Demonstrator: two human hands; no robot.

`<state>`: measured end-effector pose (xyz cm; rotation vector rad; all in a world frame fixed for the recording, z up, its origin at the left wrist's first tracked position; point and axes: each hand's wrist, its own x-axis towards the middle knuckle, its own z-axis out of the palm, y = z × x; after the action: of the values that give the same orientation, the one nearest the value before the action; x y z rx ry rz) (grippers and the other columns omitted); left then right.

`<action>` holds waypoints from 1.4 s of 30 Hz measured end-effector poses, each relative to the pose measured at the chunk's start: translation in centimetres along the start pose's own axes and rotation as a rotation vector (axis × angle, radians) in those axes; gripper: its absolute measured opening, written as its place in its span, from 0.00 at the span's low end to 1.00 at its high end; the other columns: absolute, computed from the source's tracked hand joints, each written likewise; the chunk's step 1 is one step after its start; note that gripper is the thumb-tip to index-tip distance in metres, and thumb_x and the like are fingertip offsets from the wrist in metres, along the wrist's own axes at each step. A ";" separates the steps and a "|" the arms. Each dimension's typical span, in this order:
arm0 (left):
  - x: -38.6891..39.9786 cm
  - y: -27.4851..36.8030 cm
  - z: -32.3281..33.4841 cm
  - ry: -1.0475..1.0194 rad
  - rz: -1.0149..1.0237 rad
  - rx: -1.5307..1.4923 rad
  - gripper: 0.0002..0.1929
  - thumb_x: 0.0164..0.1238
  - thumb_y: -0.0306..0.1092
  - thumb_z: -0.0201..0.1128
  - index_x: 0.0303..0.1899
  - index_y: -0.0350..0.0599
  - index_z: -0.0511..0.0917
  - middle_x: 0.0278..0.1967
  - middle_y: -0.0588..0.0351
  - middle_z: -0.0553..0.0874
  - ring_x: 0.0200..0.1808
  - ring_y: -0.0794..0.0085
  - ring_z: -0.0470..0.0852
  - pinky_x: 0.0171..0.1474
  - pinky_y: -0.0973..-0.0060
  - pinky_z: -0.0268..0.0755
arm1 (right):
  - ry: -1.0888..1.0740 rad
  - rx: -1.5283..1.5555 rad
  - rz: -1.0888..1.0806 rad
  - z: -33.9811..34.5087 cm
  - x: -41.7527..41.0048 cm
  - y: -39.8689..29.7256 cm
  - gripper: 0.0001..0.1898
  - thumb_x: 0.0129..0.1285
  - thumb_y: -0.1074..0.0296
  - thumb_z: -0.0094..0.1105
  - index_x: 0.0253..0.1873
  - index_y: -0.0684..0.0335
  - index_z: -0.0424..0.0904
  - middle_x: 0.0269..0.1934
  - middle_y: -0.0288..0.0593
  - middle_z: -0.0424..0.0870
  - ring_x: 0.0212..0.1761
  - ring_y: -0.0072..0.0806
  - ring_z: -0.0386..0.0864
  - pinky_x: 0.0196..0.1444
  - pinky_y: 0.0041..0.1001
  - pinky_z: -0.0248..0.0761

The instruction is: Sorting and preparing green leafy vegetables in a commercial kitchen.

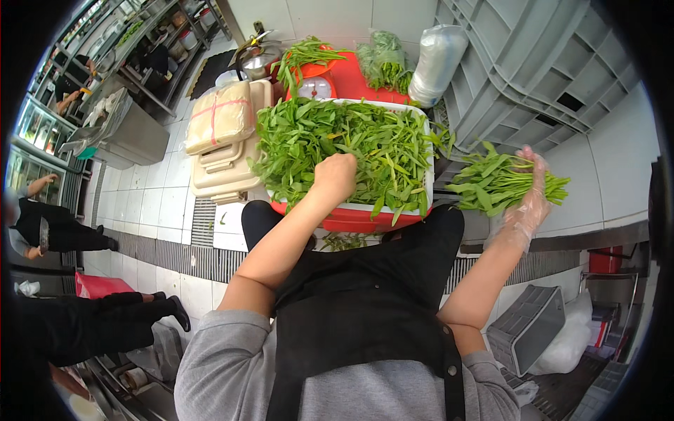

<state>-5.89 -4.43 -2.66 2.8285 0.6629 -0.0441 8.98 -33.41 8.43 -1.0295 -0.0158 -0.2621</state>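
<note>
A white-rimmed plastic basket (429, 168) heaped with leafy greens (368, 142), like water spinach, stands before me on something red. My left hand (337, 174), bare, is curled over the middle of the heap; its fingertips are hidden, so whether it grips any stems cannot be told. Off to the right of the basket, my right hand (531, 197) wears a clear plastic glove and is closed round a bunch of the greens (489, 184), leaves pointing left and cut stems right. Behind the basket, a dial scale (316, 88) carries more greens (310, 55) on its orange pan.
Bagged greens (389, 66) and a roll of plastic bags (437, 66) lie behind the basket. Grey crates (526, 68) rise at the back right. Left are lidded beige containers (224, 171) under a wrapped package (221, 118), a grey bin (129, 131) and other people (58, 226).
</note>
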 end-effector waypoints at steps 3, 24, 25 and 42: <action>-0.5 -1.4 -3.1 -0.100 0.062 -0.297 0.09 0.54 0.31 0.74 0.35 0.37 0.88 0.32 0.44 0.90 0.36 0.58 0.90 0.40 0.64 0.82 | -0.004 0.010 0.015 0.2 -0.3 0.0 0.08 0.65 0.78 0.67 0.48 0.71 0.81 0.41 0.55 0.88 0.42 0.40 0.87 0.48 0.37 0.84; -0.4 0.2 -7.2 0.095 0.144 -1.371 0.08 0.68 0.29 0.72 0.44 0.35 0.88 0.31 0.58 0.89 0.32 0.81 0.84 0.39 0.82 0.76 | -0.740 -0.430 0.083 9.5 -9.8 6.5 0.12 0.65 0.65 0.73 0.48 0.66 0.86 0.42 0.37 0.89 0.42 0.20 0.83 0.50 0.25 0.75; -0.4 0.6 -7.1 0.088 0.148 -1.360 0.08 0.68 0.28 0.72 0.44 0.35 0.88 0.31 0.58 0.89 0.32 0.81 0.84 0.39 0.82 0.76 | -0.732 -0.415 0.088 10.0 -10.1 6.5 0.12 0.65 0.66 0.73 0.48 0.66 0.85 0.42 0.37 0.89 0.42 0.20 0.82 0.50 0.25 0.75; 0.6 -3.4 -4.8 -0.033 0.282 -0.458 0.10 0.56 0.24 0.73 0.39 0.31 0.88 0.32 0.39 0.90 0.35 0.58 0.91 0.43 0.67 0.83 | 0.073 -0.512 -0.030 -11.1 7.0 2.6 0.17 0.69 0.57 0.69 0.48 0.68 0.83 0.37 0.42 0.86 0.39 0.25 0.79 0.46 0.27 0.75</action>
<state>-7.01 -0.08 1.17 2.4402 0.2221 0.0970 15.09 -43.02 1.40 -1.5280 0.1071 -0.3399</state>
